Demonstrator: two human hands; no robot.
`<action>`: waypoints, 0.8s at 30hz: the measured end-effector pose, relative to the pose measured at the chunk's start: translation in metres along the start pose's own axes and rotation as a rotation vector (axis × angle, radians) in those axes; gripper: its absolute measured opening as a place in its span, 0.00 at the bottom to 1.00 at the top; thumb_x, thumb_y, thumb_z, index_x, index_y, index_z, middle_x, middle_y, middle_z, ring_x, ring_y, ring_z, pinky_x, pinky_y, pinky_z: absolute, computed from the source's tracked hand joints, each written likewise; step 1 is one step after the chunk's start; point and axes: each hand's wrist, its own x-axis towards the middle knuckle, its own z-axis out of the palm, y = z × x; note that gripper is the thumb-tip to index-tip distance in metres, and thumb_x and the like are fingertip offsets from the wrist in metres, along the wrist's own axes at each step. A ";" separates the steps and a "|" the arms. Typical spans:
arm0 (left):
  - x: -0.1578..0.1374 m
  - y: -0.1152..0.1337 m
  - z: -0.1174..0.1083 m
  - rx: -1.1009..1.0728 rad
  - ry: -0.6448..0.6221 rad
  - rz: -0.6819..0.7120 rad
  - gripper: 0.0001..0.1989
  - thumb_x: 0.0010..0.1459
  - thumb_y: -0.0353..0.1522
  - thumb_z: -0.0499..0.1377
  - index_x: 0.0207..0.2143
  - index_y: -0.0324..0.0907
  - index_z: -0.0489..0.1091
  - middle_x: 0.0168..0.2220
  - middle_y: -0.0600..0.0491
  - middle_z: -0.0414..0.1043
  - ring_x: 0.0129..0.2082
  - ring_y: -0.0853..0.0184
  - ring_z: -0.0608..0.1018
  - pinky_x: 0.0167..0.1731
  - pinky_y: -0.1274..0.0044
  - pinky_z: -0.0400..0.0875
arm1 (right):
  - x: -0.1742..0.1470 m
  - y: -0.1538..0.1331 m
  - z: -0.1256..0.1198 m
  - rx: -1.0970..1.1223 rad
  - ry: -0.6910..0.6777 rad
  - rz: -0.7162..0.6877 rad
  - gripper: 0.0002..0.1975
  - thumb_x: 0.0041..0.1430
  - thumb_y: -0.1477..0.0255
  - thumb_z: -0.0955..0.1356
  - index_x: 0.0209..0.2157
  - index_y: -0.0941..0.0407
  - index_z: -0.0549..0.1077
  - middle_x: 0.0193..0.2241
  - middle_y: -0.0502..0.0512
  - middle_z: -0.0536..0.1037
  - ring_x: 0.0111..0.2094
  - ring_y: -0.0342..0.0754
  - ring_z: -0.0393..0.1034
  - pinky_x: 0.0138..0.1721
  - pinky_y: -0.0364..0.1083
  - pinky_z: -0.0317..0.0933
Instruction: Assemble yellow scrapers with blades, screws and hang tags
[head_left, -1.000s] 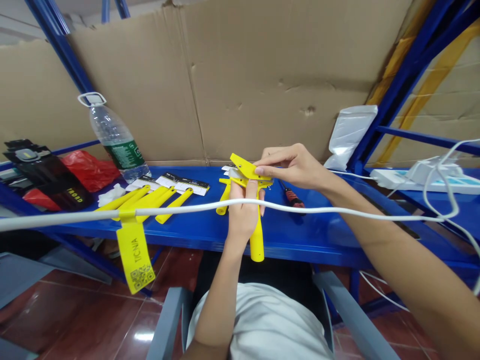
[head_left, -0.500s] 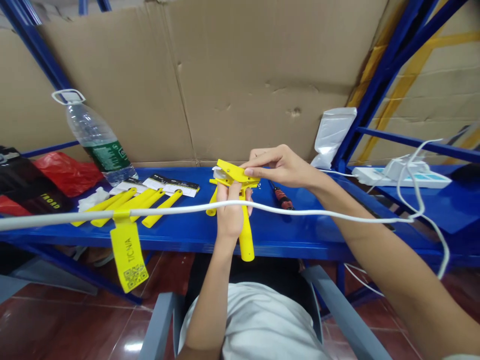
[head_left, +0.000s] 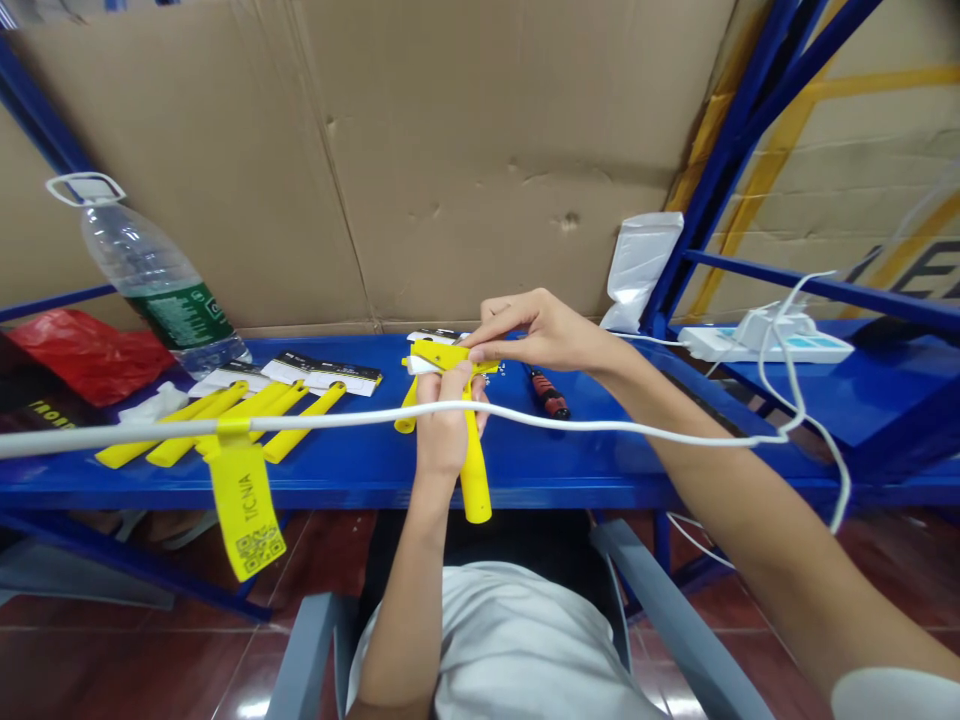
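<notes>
My left hand (head_left: 441,425) is closed round the neck of a yellow hand tool that looks like a scraper, its round handle (head_left: 475,475) pointing down toward me. Across the top of the tool lies a flat yellow plate (head_left: 439,355), a white part (head_left: 421,366) showing at its left end. My right hand (head_left: 529,330) pinches the plate's right end between thumb and fingers. Behind my left hand, another yellow handle (head_left: 406,412) lies on the blue table, partly hidden. A red and black screwdriver (head_left: 549,392) is to the right.
Several yellow handles (head_left: 304,425) with printed cards (head_left: 322,373) lie at left, near a plastic bottle (head_left: 161,275) and red bag (head_left: 86,355). A white cable (head_left: 615,427) with a yellow tag (head_left: 244,510) crosses in front. A power strip (head_left: 817,347) sits at right.
The yellow plate has come down from a raised, tilted position and lies flatter across the tool's head. Both hands keep their hold. The whole view has shifted slightly.
</notes>
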 end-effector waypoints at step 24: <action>-0.001 0.001 0.003 -0.040 0.035 -0.013 0.28 0.62 0.57 0.71 0.36 0.46 0.63 0.23 0.61 0.68 0.14 0.74 0.68 0.13 0.81 0.58 | 0.001 -0.007 0.005 0.061 0.014 0.203 0.29 0.61 0.44 0.78 0.31 0.56 0.74 0.27 0.47 0.74 0.30 0.41 0.62 0.31 0.44 0.56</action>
